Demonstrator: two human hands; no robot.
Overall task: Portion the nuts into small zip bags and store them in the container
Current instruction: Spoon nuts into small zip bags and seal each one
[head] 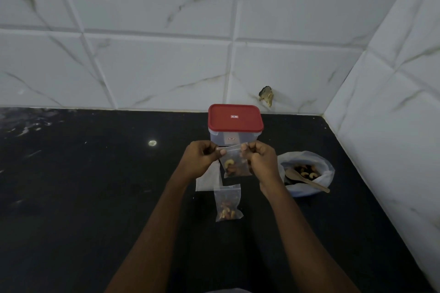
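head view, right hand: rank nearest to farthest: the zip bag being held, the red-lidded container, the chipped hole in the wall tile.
1. held zip bag: pinched at its top edge by the right hand, just to the hand's left.
2. red-lidded container: on the counter behind the hand, lid on.
3. chipped hole: on the back wall, beyond the container.

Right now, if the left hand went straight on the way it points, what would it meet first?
The left hand would probably meet the red-lidded container, just behind the zip bag it pinches; depth unclear.
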